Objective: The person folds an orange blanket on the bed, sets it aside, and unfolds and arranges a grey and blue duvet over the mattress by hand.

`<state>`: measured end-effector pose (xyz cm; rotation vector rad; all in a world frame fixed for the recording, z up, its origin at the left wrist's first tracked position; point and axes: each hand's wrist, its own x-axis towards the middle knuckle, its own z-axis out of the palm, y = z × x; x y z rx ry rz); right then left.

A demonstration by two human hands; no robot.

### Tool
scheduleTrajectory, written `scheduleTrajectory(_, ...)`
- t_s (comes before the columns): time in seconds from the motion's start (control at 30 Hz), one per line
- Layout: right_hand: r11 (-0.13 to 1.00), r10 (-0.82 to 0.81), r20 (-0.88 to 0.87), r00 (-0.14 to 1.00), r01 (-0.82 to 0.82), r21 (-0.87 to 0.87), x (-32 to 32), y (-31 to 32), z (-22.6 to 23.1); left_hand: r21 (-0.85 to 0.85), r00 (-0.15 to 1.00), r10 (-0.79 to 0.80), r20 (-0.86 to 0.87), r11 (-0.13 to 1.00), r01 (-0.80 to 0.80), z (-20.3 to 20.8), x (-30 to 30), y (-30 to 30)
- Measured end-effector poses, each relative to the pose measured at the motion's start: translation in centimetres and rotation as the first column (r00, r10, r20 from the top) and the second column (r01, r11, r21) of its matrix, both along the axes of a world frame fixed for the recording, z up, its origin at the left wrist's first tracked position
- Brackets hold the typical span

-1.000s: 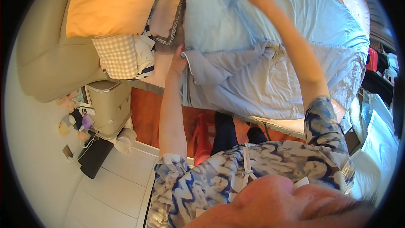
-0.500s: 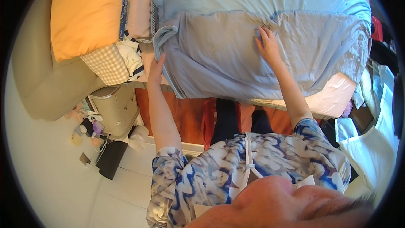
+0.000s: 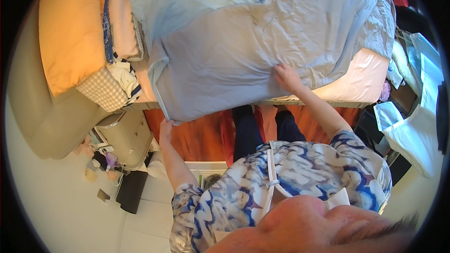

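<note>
A duvet [image 3: 211, 65], grey on its upturned side, lies across the near part of the bed and hangs over its front edge. My left hand [image 3: 166, 129] pinches its near left corner, which hangs low over the floor. With curled fingers my right hand [image 3: 287, 78] grips the duvet's near edge further right, and creases run out from that spot. A folded rim [image 3: 158, 68] shows at the duvet's left end. Beyond the grey part spreads a light blue cover [image 3: 201, 2]. The pink mattress sheet [image 3: 360, 76] is bare at the near right.
Left on the bed are an orange pillow [image 3: 70, 33], a checked cushion [image 3: 104, 90] and folded cloths [image 3: 124, 77]. A beige bedside cabinet [image 3: 123, 136] stands at the near left. A red stool [image 3: 228, 133] is by my legs. White cloth [image 3: 412, 136] hangs at the right.
Both hands have come nearer to me, drawing the duvet's near edge toward me and its left corner down. My right hand, which lay on the duvet with fingers spread, is now closed on it.
</note>
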<state>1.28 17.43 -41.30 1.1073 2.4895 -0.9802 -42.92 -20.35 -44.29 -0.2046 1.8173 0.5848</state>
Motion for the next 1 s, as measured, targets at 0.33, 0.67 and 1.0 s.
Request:
scheduleTrajectory(0.33,0.943,0.010,-0.067,0.998,0.013,0.332,-12.1,20.4,-4.4,0.009,0.411,-0.226,-0.883,0.867,0.498,1.6,5.4,21.5)
scheduleTrajectory(0.67,0.775,-0.083,-0.557,0.826,0.406,0.485,-6.4,25.3,-3.9,-0.330,0.089,-0.621,-0.779,0.526,0.784,-5.8,-0.6,34.8)
scheduleTrajectory(1.0,-0.161,-0.975,-0.204,-0.087,0.910,0.383,34.9,12.8,-4.2,-0.208,0.248,-0.320,-0.914,0.896,0.392,1.1,16.3,24.3)
